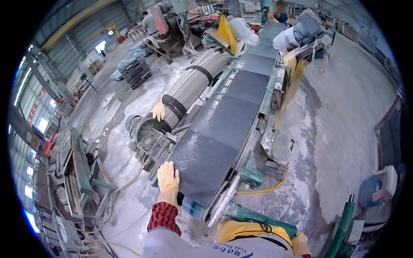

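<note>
My left hand [168,180], in a cream rubber glove with a red-and-black checked cuff, rests with fingers stretched out on the left edge of the nearest dark stone slab [204,165]. That slab is wet and shiny, and several like it lie end to end along the conveyor [197,210], running away from me. My right hand [302,245] shows only in part at the lower right, close to my body beside yellow cloth [254,230] with a dark cord. It wears a similar glove; its fingers are hidden.
A motor [148,139] and a strapped bundle of grey strips [193,84], with a spare glove [158,111] on it, flank the conveyor's left. Green metal framing [251,172] and a yellow hose [269,189] lie right. Another person [280,13] stands at the far end.
</note>
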Demonstrator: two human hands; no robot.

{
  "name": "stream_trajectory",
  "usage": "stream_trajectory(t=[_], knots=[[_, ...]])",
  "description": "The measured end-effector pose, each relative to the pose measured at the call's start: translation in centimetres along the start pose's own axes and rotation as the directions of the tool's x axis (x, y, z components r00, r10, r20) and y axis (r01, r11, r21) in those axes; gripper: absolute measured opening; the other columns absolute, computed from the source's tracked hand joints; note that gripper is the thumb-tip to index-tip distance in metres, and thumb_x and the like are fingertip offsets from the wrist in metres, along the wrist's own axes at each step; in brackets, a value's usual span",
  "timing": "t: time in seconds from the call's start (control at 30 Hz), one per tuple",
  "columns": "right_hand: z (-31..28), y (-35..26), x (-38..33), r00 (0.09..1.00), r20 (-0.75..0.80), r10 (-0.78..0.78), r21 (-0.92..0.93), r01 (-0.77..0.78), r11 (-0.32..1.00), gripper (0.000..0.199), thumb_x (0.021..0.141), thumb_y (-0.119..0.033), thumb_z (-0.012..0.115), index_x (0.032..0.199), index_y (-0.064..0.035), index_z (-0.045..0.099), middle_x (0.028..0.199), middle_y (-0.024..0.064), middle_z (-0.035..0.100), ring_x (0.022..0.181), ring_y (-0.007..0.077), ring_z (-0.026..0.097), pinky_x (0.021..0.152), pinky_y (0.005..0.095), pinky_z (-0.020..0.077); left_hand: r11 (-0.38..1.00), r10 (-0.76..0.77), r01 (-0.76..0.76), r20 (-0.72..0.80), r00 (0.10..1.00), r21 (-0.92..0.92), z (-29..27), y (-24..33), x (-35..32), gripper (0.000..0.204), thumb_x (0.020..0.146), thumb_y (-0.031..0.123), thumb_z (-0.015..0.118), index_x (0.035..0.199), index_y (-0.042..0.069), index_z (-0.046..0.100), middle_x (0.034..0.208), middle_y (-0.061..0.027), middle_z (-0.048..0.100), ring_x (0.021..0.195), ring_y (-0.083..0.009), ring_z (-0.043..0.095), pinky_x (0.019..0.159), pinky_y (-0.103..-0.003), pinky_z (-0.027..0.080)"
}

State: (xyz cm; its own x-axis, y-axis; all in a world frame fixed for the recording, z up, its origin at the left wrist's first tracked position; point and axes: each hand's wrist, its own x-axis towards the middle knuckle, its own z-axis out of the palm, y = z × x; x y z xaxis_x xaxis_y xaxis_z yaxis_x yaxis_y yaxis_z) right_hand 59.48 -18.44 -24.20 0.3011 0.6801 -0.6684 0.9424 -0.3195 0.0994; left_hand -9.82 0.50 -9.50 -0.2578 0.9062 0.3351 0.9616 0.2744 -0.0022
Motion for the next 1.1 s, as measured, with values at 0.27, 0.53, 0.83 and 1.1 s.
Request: stream_trajectory(t=[0.27, 0.53, 0.83, 1.1], knots=[[-0.6, -0.4, -2.2, 0.995, -0.013, 0.095, 0.109, -0.093, 0.990, 0.027, 0.092, -0.034, 0.063, 0.106, -0.0159, 0.077, 0.103, 0.0143, 0.076, 0.101, 0.0369, 0.071, 0.086, 0.0441, 0.0556, 0.997, 0.042, -0.036, 0.095, 0.995, -0.068, 2.6, 0.6, 7.9, 0.042, 0.098, 0.027, 0.059, 0.133, 0.004, 0.052, 0.122, -0.0151, 0.061, 0.119, -0.0342, 0.056, 0.102, -0.046, 0.044], [0.5, 0.0, -2.3, 0.993, -0.061, 0.100, 0.119, -0.092, 0.989, 0.025, 0.092, -0.034, 0.063, 0.104, -0.0156, 0.075, 0.103, 0.0143, 0.075, 0.101, 0.0371, 0.070, 0.084, 0.0443, 0.0553, 0.966, 0.256, -0.249, 0.115, 0.960, -0.072, -2.2, -2.3, 5.7, 0.037, 0.094, 0.019, 0.060, 0.127, 0.003, 0.054, 0.119, -0.0150, 0.063, 0.114, -0.0342, 0.057, 0.101, -0.045, 0.043], [1.9, 1.0, 0.0, 0.999, -0.008, 0.033, 0.005, -0.033, 0.999, 0.023, 0.093, -0.032, 0.062, 0.101, -0.0142, 0.075, 0.103, 0.0133, 0.076, 0.103, 0.0364, 0.071, 0.084, 0.0426, 0.0557, 0.991, 0.105, -0.078, 0.284, 0.953, -0.106, -6.2, -7.1, -2.7, 0.040, 0.093, 0.015, 0.059, 0.131, 0.002, 0.053, 0.119, -0.0175, 0.061, 0.115, -0.0384, 0.055, 0.099, -0.049, 0.044], [-2.5, -1.6, -2.4, 0.988, 0.099, 0.123, 0.261, -0.145, 0.954, 0.022, 0.094, -0.028, 0.062, 0.106, -0.0136, 0.074, 0.105, 0.0131, 0.076, 0.103, 0.0356, 0.071, 0.085, 0.0409, 0.0556, 0.170, -0.623, 0.566, 0.357, 0.696, -0.807, 1.1, -2.1, -12.5, 0.028, 0.101, 0.023, 0.058, 0.124, 0.007, 0.059, 0.116, -0.0122, 0.064, 0.101, -0.0277, 0.061, 0.084, -0.040, 0.048]])
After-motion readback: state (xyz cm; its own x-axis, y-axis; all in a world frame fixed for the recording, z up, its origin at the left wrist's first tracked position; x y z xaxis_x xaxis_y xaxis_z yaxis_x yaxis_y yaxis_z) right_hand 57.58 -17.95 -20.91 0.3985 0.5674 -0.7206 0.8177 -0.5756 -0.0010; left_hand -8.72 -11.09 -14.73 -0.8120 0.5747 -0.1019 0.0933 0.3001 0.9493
